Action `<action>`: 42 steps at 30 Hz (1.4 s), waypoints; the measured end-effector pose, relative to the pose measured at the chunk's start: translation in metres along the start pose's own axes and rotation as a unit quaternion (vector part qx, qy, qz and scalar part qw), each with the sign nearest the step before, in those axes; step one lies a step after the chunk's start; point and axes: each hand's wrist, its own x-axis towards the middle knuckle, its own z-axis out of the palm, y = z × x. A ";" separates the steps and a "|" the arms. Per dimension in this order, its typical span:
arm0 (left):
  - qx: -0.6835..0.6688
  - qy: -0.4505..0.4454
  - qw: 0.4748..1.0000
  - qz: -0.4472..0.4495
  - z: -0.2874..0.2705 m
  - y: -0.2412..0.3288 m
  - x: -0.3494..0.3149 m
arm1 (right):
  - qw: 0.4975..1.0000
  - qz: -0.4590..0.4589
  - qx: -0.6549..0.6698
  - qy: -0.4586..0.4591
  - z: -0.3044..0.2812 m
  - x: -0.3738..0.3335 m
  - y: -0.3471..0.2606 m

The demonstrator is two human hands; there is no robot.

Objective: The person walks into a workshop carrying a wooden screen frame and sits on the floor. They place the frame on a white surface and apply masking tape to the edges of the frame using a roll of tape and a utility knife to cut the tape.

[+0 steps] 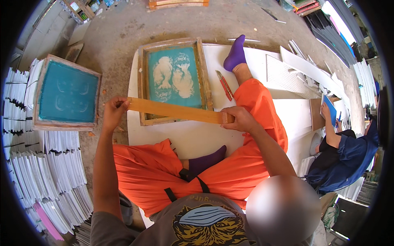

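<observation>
My left hand (115,110) pinches the left end of a long amber-brown strip of tape (174,110). Its other end is gripped between the fingers and thumb of my right hand (242,119), partly hiding a darker brown piece there. Pulled taut, the strip crosses in front of the near edge of a wooden-framed printing screen (207,78). Whether it touches the frame I cannot tell. The screen's teal mesh bears two pale figures and some lettering. It lies on a white board (156,137) between my legs. Beside it rests a red utility knife (225,85).
A second teal screen (67,92) leans on stacked white sheets (61,176) at left. My legs in orange trousers (262,110) flank the work. White offcuts (287,71) lie to the right, where another person (340,151) holds a blue board and a pen.
</observation>
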 end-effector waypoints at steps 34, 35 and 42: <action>0.113 0.084 0.989 -0.042 0.084 -0.117 -0.047 | 0.932 0.022 -0.357 -0.063 0.033 0.036 0.019; 0.118 0.085 0.988 -0.044 0.084 -0.116 -0.047 | 0.932 0.023 -0.356 -0.063 0.033 0.037 0.019; 0.118 0.100 0.988 -0.025 0.087 -0.124 -0.045 | 0.920 -0.024 -0.392 -0.014 0.042 0.033 0.025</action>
